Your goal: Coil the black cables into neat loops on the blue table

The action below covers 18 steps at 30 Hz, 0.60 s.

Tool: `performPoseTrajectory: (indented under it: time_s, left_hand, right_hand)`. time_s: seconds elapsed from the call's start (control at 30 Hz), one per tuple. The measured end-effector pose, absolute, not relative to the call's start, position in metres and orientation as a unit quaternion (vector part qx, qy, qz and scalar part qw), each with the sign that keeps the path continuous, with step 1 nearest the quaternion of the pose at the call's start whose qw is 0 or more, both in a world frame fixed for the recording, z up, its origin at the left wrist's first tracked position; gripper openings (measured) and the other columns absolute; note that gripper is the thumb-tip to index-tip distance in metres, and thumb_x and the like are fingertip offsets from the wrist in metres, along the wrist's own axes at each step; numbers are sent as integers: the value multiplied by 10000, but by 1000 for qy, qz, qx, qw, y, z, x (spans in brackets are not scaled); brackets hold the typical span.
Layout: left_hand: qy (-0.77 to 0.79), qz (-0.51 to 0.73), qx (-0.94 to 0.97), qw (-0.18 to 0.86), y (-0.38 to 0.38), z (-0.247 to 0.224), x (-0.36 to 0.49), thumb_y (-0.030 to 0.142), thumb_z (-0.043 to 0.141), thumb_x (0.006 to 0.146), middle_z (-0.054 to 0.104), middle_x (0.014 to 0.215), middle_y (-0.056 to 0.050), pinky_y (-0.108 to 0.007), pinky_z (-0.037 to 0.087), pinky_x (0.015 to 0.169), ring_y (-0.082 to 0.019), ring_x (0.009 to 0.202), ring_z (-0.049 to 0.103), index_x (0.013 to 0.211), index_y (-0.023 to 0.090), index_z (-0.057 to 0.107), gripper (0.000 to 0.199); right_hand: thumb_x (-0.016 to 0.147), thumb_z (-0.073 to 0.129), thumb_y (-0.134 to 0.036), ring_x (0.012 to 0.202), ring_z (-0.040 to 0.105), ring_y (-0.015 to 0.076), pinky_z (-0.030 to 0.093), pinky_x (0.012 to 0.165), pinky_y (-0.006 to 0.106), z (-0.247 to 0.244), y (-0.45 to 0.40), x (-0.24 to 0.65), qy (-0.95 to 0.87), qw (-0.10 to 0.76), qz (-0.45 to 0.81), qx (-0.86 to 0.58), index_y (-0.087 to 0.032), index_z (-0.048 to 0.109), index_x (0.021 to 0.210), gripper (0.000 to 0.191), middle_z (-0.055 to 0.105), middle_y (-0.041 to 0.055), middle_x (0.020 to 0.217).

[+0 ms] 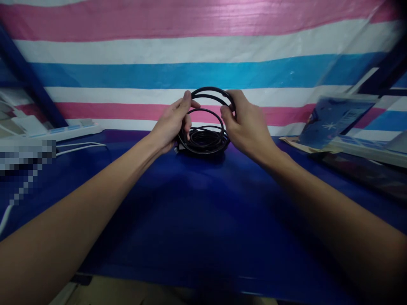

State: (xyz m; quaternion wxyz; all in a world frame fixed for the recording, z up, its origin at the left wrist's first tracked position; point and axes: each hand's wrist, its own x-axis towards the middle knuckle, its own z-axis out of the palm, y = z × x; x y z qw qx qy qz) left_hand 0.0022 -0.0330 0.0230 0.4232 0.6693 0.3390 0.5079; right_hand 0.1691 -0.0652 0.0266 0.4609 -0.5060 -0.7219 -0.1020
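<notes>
A black cable [210, 89] is held up in loops between my two hands above the far part of the blue table. My left hand [174, 120] pinches the loops at their left side, thumb on top and fingers curled beneath. On the right side of the loops, my right hand [244, 120] is closed with thumb and fingers around the cable. More turns of the same cable lie coiled low between the hands, at the table's surface. A small pale piece, too small to name, shows at the coil's lower left.
The blue table [178, 216] runs up to a striped pink, white and blue sheet [152, 76]. At left lie a white power strip [68, 130] and white cords [82, 146]. A blue printed packet [337, 120] and a dark flat object [359, 169] are at right.
</notes>
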Motion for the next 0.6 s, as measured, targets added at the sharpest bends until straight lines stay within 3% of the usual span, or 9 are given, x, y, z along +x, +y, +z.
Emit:
performPoseTrajectory:
  time_s: [0.17,0.3,0.4,0.5,0.6]
  left_hand:
    - [318,497,677,439,-38,21,7,622,446,829,525,540,25,-177,344,379,-66,400,483,1036,201,588,490]
    - [309,502,658,468,-36,19,8,611,478,817,586,654,12,-191,368,406,-63,438,515,1047,208,561,471]
    - [304,505,655,474,-36,15,10,514,549,814,584,710,16,-198,360,408,-64,456,526,1076,208,522,403]
    - [329,567,650,384,-36,11,12,417,619,792,571,741,29,-198,360,440,-55,457,502,1136,235,458,421]
    - [350,619,657,250,-38,9,12,472,639,774,568,781,19,-213,394,519,-75,542,527,1148,270,450,465]
  right_hand:
    - [937,381,-329,650,554,160,428,685,322,28,-63,171,-677,520,-19,-520,-198,458,758,235,462,-1,584]
    - [959,292,-366,459,466,105,387,514,264,28,-59,170,-580,624,103,-514,-217,371,761,260,460,-22,540]
    - [962,282,-379,445,467,106,370,487,262,27,-58,170,-572,630,144,-505,-219,359,785,250,495,-19,556]
    - [951,333,-340,479,486,110,376,519,264,26,-58,171,-616,591,121,-506,-213,370,772,223,514,-20,566]
    - [941,361,-307,551,512,130,392,596,292,24,-58,172,-652,542,34,-530,-205,418,791,189,516,-8,588]
